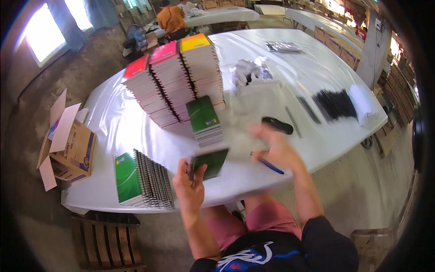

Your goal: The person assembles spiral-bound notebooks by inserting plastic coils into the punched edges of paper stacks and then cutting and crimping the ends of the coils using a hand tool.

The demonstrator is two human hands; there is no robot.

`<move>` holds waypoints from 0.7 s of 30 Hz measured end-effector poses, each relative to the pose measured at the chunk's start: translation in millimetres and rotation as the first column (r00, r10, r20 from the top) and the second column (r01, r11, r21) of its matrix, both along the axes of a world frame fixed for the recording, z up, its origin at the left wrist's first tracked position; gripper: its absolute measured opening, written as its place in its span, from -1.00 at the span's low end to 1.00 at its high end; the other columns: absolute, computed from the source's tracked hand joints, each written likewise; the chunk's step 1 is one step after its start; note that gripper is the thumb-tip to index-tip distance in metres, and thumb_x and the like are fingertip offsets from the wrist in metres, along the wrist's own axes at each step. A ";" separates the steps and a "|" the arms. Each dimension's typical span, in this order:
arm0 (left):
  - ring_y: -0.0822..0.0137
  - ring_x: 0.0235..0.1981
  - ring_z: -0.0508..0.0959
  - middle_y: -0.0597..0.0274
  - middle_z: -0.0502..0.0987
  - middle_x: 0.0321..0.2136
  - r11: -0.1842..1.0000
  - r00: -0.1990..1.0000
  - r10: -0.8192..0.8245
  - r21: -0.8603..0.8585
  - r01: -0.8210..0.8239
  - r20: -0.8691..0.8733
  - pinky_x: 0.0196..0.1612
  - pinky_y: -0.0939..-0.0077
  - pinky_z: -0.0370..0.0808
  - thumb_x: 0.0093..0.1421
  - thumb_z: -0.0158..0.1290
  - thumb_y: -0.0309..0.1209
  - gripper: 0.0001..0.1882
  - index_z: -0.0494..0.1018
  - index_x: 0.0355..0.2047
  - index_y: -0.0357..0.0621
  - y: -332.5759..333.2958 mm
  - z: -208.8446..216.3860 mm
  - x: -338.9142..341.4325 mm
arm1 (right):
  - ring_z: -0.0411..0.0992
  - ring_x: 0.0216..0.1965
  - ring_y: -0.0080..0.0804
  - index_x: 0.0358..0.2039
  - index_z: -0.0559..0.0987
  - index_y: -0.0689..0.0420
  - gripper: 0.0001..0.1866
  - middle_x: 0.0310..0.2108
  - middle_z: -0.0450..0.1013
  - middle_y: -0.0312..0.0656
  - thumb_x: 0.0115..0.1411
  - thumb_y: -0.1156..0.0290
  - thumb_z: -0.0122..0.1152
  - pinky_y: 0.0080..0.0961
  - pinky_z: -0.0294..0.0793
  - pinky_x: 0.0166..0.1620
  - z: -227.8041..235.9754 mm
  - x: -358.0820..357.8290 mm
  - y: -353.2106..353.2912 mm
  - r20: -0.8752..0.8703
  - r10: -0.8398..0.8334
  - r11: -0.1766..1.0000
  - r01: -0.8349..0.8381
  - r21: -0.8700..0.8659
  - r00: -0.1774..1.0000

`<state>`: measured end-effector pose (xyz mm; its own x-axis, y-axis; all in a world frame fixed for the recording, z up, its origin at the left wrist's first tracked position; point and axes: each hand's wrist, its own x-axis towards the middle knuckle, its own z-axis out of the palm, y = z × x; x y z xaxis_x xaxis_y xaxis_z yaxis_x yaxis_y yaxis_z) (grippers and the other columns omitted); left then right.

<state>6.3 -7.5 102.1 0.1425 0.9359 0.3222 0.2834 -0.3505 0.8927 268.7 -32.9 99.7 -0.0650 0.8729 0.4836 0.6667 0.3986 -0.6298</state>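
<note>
My left hand grips a small spiral notebook with a dark green cover, thumb on top, tilted above the near edge of the table. To the right, my right hand is smeared by motion. A slim blue-handled tool passes under its thumb; its exact kind is unclear. Just beyond that hand lies a black oblong object. A short stack of green notebooks stands ahead of my left hand. Left of it, a row of green spiral notebooks stands at the table's near edge.
Tall stacks of notebooks with red, pink and yellow covers rise behind. Black binding strips and a white roll lie at the right, crumpled plastic farther back. An open carton stands left. A person in orange sits beyond.
</note>
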 end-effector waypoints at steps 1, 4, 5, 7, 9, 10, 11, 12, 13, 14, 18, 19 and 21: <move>0.43 -0.24 0.49 0.30 0.52 -0.35 0.995 0.967 0.017 0.095 0.008 -0.255 0.02 0.14 0.27 0.09 0.10 -0.55 -0.77 0.40 -0.22 -0.05 -4.6 5.2 3.5 | 0.35 0.04 -0.09 0.04 0.40 0.14 -0.35 -0.01 0.39 0.05 0.01 0.07 0.33 -0.18 0.31 0.05 -15.1 37.1 15.3 -0.033 -0.319 0.947 0.317 -0.053 0.947; 0.31 -0.12 0.45 0.34 0.48 -0.32 0.959 0.659 0.055 0.223 0.173 -0.750 0.13 -0.32 -0.07 0.08 0.07 -0.51 -0.78 0.42 -0.25 0.03 -13.0 11.1 20.6 | 0.20 0.18 -0.11 0.08 0.37 0.09 -0.40 0.07 0.32 0.04 0.10 0.03 0.18 -0.02 0.23 0.09 -56.5 137.2 35.1 0.331 -0.827 0.497 0.866 0.054 0.454; 0.26 -0.08 0.42 0.35 0.48 -0.28 0.964 0.587 0.012 0.165 0.208 -0.809 0.13 -0.40 -0.19 0.09 0.07 -0.48 -0.80 0.43 -0.25 0.05 -12.7 -1.9 21.6 | 0.20 0.18 -0.12 0.08 0.38 0.08 -0.43 0.07 0.32 0.01 0.12 0.07 0.16 0.02 0.22 0.09 -68.0 143.0 37.0 0.395 -0.819 0.460 0.888 0.017 0.417; 0.21 0.00 0.36 0.36 0.42 -0.20 0.969 0.523 0.047 0.166 0.184 -0.851 0.09 -0.56 -0.27 0.08 0.11 -0.30 -0.81 0.44 -0.28 0.06 -12.4 -21.9 25.3 | 0.19 0.18 -0.13 0.08 0.38 0.06 -0.50 0.07 0.31 -0.03 0.15 0.16 0.11 0.09 0.20 0.08 -84.6 150.0 46.4 0.520 -0.778 0.386 0.921 -0.046 0.352; 0.20 0.02 0.35 0.38 0.40 -0.23 0.954 0.600 0.145 0.272 0.127 -0.787 0.08 -0.58 -0.24 0.02 0.16 -0.20 -0.75 0.43 -0.32 0.07 -20.8 -28.6 28.3 | 0.25 0.11 -0.13 0.06 0.39 0.05 -0.56 0.02 0.34 -0.08 0.16 0.28 0.07 0.01 0.26 0.05 -95.3 160.6 51.8 0.598 -0.669 0.517 0.855 -0.051 0.440; 0.19 0.02 0.34 0.38 0.39 -0.24 0.943 0.635 0.191 0.320 0.095 -0.749 0.07 -0.59 -0.23 -0.01 0.19 -0.16 -0.72 0.42 -0.33 0.07 -25.0 -32.2 30.1 | 0.28 0.08 -0.13 0.05 0.40 0.04 -0.59 -0.01 0.35 -0.10 0.16 0.34 0.05 -0.03 0.29 0.04 -98.8 166.0 51.9 0.638 -0.606 0.577 0.815 -0.059 0.475; 0.18 0.00 0.34 0.37 0.38 -0.26 0.930 0.669 0.233 0.364 0.059 -0.705 0.06 -0.59 -0.19 -0.06 0.21 -0.11 -0.68 0.42 -0.37 0.06 -24.9 -37.4 33.8 | 0.31 0.04 -0.14 0.05 0.41 0.05 -0.59 -0.05 0.37 -0.10 0.15 0.38 0.04 -0.10 0.32 0.02 -99.5 173.6 54.9 0.679 -0.570 0.580 0.812 -0.067 0.463; 0.17 -0.02 0.35 0.37 0.37 -0.27 0.917 0.695 0.275 0.397 0.017 -0.664 0.05 -0.58 -0.16 -0.11 0.23 -0.06 -0.64 0.43 -0.41 0.05 -23.6 -46.6 36.1 | 0.34 -0.01 -0.14 0.05 0.42 0.05 -0.59 -0.09 0.39 -0.10 0.14 0.41 0.04 -0.16 0.35 -0.01 -98.1 175.3 57.9 0.720 -0.523 0.587 0.805 -0.083 0.456; 0.16 -0.04 0.35 0.36 0.37 -0.28 0.903 0.717 0.317 0.429 -0.027 -0.621 0.04 -0.57 -0.13 -0.15 0.26 -0.01 -0.60 0.43 -0.44 0.05 -22.1 -55.4 38.6 | 0.37 -0.06 -0.15 0.04 0.43 0.06 -0.59 -0.13 0.41 -0.10 0.13 0.45 0.03 -0.23 0.37 -0.03 -97.4 176.3 58.3 0.759 -0.474 0.594 0.798 -0.098 0.446; 0.17 -0.06 0.34 0.34 0.36 -0.29 0.884 0.729 0.353 0.464 -0.055 -0.587 0.01 -0.49 -0.06 -0.19 0.27 0.02 -0.57 0.42 -0.46 0.04 -19.8 -63.3 40.9 | 0.39 -0.09 -0.15 0.04 0.43 0.07 -0.57 -0.17 0.41 -0.09 0.11 0.49 0.02 -0.27 0.39 -0.05 -94.4 175.3 54.7 0.717 -0.533 0.637 0.771 -0.010 0.449; 0.21 -0.18 0.33 0.33 0.34 -0.31 0.814 0.744 0.478 0.554 -0.175 -0.467 -0.03 -0.29 0.05 -0.27 0.29 0.03 -0.56 0.40 -0.56 0.03 -16.1 -79.5 54.0 | 0.41 -0.20 -0.14 0.02 0.44 0.14 -0.56 -0.30 0.41 -0.07 0.07 0.61 -0.01 -0.40 0.42 -0.11 -50.5 141.4 30.1 0.378 -0.496 0.847 0.531 0.012 0.782; 0.22 -0.19 0.34 0.35 0.35 -0.30 0.807 0.754 0.489 0.556 -0.200 -0.439 -0.02 -0.34 0.01 -0.25 0.28 0.03 -0.58 0.40 -0.57 0.05 -15.9 -81.1 54.5 | 0.42 -0.22 -0.14 0.02 0.45 0.17 -0.56 -0.31 0.40 -0.07 0.08 0.63 -0.01 -0.42 0.41 -0.12 -35.1 118.4 24.0 0.225 -0.399 0.907 0.418 -0.042 0.889; 0.25 -0.18 0.34 0.38 0.36 -0.29 0.790 0.766 0.508 0.568 -0.232 -0.394 0.01 -0.36 -0.05 -0.25 0.26 0.01 -0.61 0.39 -0.59 0.08 -15.2 -85.8 54.5 | 0.40 -0.25 -0.17 0.00 0.48 0.17 -0.59 -0.30 0.37 -0.10 0.10 0.66 0.00 -0.45 0.40 -0.15 -8.1 52.8 -3.3 -0.067 -0.084 0.974 0.068 -0.217 0.994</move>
<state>60.8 -22.7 16.3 0.0853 0.7010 0.7081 0.8337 -0.4394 0.3345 321.5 -36.2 91.6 0.0350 0.9575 0.2863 0.6370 0.1994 -0.7447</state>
